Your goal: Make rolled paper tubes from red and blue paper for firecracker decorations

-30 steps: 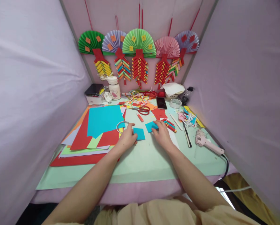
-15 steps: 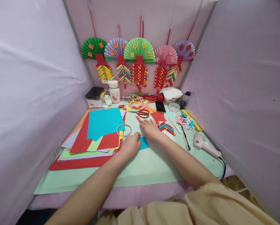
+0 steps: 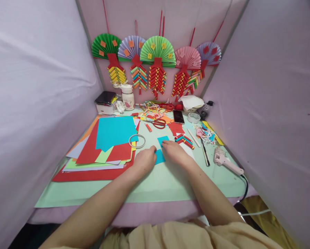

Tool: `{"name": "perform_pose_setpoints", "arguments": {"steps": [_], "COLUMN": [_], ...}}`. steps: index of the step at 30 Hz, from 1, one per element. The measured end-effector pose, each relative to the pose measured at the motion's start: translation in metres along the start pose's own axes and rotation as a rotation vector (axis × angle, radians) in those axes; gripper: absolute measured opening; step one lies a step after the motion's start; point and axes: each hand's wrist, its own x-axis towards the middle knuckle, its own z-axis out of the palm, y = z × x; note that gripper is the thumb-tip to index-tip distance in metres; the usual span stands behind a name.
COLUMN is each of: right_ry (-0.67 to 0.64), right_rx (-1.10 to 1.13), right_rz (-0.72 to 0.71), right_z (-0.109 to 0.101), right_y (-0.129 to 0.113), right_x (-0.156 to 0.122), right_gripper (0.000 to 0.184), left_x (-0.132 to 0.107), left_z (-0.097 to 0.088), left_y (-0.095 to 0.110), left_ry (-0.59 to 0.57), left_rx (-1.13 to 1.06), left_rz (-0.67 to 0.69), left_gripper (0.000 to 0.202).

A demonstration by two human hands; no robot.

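My left hand (image 3: 145,161), fingers curled, is at the left edge of a small blue paper piece (image 3: 160,157) on the table. Just above it, my right hand (image 3: 176,152) has its fingertips together on the lower right of a second blue paper piece (image 3: 163,139). Beyond both hands lies a small red paper roll (image 3: 148,128). Several red and blue paper rolls with yellow ends (image 3: 184,140) are grouped to the right of my right hand. Red-handled scissors (image 3: 158,123) rest farther back.
On the left is a stack of coloured paper (image 3: 113,133) with a metallic ring (image 3: 137,141) on it. A glue gun (image 3: 227,162), a black pen (image 3: 205,154) and a white pencil-like stick (image 3: 193,138) lie right. Behind are a phone (image 3: 178,117), tape roll (image 3: 193,118) and bottle (image 3: 128,98).
My right hand has drawn back from beside the red roll to the second blue piece, which now shows above the first. My left hand has stayed nearly in place. The view has shifted slightly.
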Motion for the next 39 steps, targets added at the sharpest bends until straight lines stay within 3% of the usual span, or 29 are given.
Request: {"name": "perform_pose_setpoints", "arguments": {"steps": [6, 9, 12, 15, 20, 27, 30, 35, 39], "right_ry": [0.215, 0.299, 0.292, 0.264, 0.123, 0.035, 0.016, 0.015, 0.023], "right_rx": [0.127, 0.22, 0.268, 0.267, 0.25, 0.095, 0.07, 0.053, 0.04], "right_rz": [0.03, 0.018, -0.047, -0.145, -0.297, -0.136, -0.129, -0.135, -0.15], "right_z": [0.015, 0.013, 0.009, 0.006, 0.004, 0.005, 0.003, 0.002, 0.004], "right_y": [-0.001, 0.01, 0.016, 0.013, 0.0, -0.019, -0.022, -0.021, -0.021], "right_x": [0.023, 0.011, -0.005, -0.015, -0.021, -0.029, -0.03, -0.03, -0.03], "right_gripper": [0.052, 0.049, 0.037, 0.031, 0.025, 0.026, 0.024, 0.021, 0.02], "left_x": [-0.002, -0.002, 0.0, 0.0, -0.003, -0.001, 0.001, 0.01, 0.017], "left_z": [-0.004, -0.013, -0.022, -0.024, -0.01, 0.0, -0.009, -0.023, -0.023], "left_y": [0.003, 0.0, -0.007, -0.01, -0.005, -0.003, -0.005, -0.022, -0.034], "left_ry": [0.009, 0.058, 0.114, 0.142, 0.037, -0.001, 0.059, 0.26, 0.196], "left_rx": [0.039, 0.082, 0.096, 0.06, 0.013, 0.009, 0.005, 0.13, 0.193], "left_rz": [0.032, -0.085, -0.149, -0.018, 0.288, 0.363, 0.287, -0.017, -0.125], "left_gripper": [0.028, 0.038, 0.042, 0.034, 0.025, 0.023, 0.025, 0.025, 0.021]}}
